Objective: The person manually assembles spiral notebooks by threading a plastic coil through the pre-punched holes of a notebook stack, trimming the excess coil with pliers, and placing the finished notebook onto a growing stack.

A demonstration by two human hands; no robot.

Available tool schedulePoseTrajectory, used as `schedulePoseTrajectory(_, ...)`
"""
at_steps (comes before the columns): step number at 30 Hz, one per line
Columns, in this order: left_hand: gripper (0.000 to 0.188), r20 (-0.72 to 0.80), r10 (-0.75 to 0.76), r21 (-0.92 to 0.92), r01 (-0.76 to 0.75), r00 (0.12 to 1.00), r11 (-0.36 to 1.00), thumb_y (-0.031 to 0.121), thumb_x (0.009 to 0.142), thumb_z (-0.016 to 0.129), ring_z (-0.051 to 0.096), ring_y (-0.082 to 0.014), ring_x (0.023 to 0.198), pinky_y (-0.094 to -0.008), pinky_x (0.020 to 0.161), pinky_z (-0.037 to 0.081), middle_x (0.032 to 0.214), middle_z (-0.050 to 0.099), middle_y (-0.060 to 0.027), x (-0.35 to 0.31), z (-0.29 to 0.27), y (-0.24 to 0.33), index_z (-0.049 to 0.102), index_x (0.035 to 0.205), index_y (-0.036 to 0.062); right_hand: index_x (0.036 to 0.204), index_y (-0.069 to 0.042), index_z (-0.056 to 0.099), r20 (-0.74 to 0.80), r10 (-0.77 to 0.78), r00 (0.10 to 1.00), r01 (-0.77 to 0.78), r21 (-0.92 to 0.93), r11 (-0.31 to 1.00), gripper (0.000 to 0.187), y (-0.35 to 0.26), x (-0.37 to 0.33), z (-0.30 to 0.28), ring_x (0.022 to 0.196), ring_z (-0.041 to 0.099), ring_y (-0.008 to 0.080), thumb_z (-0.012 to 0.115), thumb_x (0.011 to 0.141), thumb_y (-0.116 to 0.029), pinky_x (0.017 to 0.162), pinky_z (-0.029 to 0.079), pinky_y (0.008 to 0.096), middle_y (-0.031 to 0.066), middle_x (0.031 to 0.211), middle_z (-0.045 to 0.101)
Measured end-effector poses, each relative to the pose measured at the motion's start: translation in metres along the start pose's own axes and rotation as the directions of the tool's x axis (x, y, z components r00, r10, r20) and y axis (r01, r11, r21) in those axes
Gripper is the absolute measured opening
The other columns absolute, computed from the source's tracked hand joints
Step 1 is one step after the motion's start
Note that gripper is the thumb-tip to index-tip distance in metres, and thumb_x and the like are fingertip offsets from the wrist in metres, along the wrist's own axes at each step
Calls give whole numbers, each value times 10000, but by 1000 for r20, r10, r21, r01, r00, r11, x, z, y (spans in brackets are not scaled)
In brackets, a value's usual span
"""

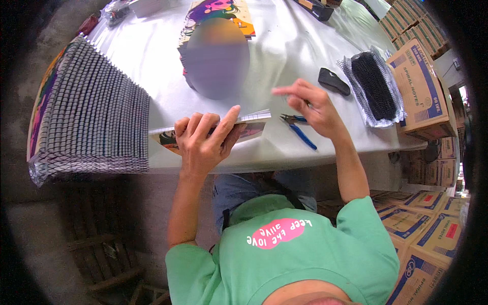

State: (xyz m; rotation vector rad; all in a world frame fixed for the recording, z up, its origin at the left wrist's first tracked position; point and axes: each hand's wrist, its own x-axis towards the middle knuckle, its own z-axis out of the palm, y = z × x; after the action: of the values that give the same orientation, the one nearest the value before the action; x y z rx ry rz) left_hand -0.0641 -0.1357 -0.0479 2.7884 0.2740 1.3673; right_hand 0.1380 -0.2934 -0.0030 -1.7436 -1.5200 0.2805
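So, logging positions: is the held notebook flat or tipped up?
Tipped up: the left hand holds the notebook, page edges uppermost, cover in view.

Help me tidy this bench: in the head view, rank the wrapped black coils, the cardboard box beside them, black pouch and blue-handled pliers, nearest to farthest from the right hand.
1. Blue-handled pliers: just below the right hand in the picture.
2. Black pouch: to its right, slightly farther up.
3. Wrapped black coils: right of the pouch.
4. Cardboard box: rightmost, beyond the coils.
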Motion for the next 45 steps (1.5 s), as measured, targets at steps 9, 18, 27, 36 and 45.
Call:
schedulePoseTrajectory(9,308,-79,-47,90,54,996,994,377,651,758,531,-115,824,-441,1014,209,754,516,57,-5,23,17,680,917,241,1076,-58,640,-59,240,969,-207,337,918,265,-7,-18,12,668,513,96,627,814,-19,615,427,229,31,758,592)
schedulePoseTrajectory(18,321,-109,-192,22,196,975,980,410,560,805,553,-164,934,-492,1096,50,733,526,48,2,27,29,620,712,196,917,-45,671,74,72,995,-98,443,891,110,10,-9,12,756,570,69,658,809,-56,598,438,217,25,764,632)
schedulePoseTrajectory(27,408,-107,-218,106,229,970,968,527,584,760,505,-204,1006,-588,1077,-60,823,525,22,-4,39,32,612,781,202,1121,-79,565,167,98,981,-115,96,989,324,-23,-2,-3,675,554,147,638,805,-85,571,435,276,60,728,563)
schedulePoseTrajectory(36,411,-118,-264,35,270,957,962,504,571,785,498,-219,1025,-558,1092,-40,823,500,10,-10,40,38,604,776,198,1121,-42,569,471,268,840,-361,116,925,340,-8,3,-7,639,502,72,507,924,-311,567,436,246,20,702,550)
schedulePoseTrajectory(45,384,-44,-206,-238,190,978,953,398,527,841,525,-224,1020,-481,1108,58,761,498,5,-6,23,22,603,725,171,1213,-108,522,-159,392,906,-380,-712,591,451,143,-40,-64,1057,558,307,491,769,-35,914,440,378,158,1161,576)
